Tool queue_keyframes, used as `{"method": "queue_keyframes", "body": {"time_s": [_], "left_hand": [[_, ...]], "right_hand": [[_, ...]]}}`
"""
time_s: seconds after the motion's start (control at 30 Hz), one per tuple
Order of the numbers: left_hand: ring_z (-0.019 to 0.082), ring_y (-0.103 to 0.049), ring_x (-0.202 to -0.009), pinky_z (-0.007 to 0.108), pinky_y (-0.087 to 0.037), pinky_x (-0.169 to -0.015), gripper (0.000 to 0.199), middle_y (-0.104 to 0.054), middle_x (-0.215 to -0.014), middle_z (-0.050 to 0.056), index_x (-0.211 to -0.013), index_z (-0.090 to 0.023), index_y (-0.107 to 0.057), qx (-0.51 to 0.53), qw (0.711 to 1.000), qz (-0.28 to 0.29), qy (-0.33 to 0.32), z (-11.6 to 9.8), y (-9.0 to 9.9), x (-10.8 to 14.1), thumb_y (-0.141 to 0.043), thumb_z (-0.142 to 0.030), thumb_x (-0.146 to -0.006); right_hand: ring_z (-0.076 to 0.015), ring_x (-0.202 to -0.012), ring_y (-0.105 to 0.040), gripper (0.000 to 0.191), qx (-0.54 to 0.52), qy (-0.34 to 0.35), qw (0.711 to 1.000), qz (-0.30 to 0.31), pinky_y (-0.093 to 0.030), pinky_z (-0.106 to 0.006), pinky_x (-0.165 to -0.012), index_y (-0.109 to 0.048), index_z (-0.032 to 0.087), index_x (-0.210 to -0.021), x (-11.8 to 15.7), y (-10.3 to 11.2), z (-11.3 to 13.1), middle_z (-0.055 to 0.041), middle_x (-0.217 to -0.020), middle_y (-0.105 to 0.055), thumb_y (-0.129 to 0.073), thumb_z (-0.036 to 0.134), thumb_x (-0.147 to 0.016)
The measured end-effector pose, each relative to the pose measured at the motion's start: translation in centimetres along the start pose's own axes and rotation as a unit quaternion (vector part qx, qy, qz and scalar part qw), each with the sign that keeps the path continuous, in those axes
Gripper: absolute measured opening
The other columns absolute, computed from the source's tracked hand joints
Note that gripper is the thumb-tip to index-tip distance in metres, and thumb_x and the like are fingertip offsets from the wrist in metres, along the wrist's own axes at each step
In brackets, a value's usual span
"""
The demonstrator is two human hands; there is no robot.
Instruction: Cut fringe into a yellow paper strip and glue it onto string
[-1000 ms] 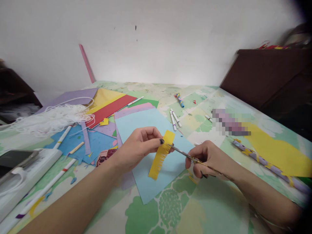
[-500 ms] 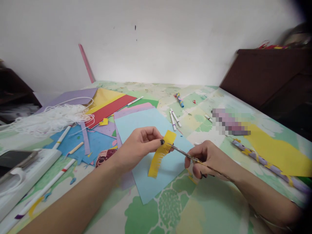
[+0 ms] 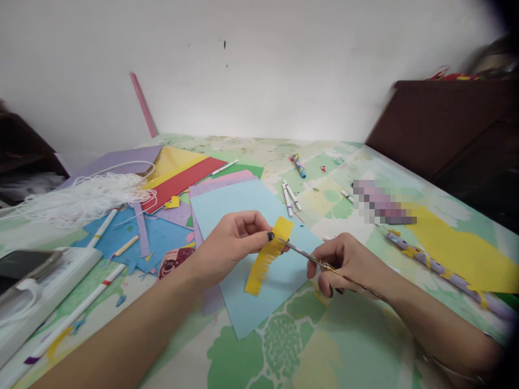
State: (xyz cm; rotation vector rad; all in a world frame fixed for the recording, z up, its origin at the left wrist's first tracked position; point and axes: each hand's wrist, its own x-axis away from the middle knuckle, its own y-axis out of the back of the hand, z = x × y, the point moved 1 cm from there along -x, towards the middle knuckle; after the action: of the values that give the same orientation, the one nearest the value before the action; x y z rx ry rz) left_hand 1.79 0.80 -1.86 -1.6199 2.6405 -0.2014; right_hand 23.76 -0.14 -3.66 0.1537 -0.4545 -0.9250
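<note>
My left hand (image 3: 239,235) pinches a yellow strip (image 3: 257,267); my right hand (image 3: 346,262) is curled round scissors (image 3: 300,251), blades meeting the strip's fringed edge. Strip held between my hands, above blue paper (image 3: 237,208). Patterned tabletop (image 3: 348,346) below, two white pens (image 3: 287,201) beyond; white wall (image 3: 284,75) behind, dark cabinet (image 3: 441,119) at right

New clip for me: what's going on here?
A person's left hand pinches a yellow paper strip over a light blue sheet, while the right hand holds scissors with the blades at the strip's edge. Fringe cuts run along that edge below the blades; the end above them looks uncut. White cord and coloured paper lie to the left on the table.
</note>
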Motion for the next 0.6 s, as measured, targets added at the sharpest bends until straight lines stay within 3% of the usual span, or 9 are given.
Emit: {"method": "queue_keyframes", "body": {"time_s": [0.6], "left_hand": [[0.019, -0.068, -0.079, 0.031, -0.051, -0.074, 0.012, -0.072, -0.080, 0.006, -0.072, -0.015, -0.054, -0.001, 1.000, 0.004, 0.003, -0.08, 0.04, 0.00, -0.064, -0.020, -0.078]], "right_hand": [[-0.0048, -0.040, -0.039, 0.009, 0.002, -0.008, 1.000, -0.001, -0.029, -0.015, -0.038, -0.069, 0.011, -0.063, 0.23, -0.06, 0.61, 0.0024, -0.044, -0.054, -0.068, 0.019, -0.060]]}}
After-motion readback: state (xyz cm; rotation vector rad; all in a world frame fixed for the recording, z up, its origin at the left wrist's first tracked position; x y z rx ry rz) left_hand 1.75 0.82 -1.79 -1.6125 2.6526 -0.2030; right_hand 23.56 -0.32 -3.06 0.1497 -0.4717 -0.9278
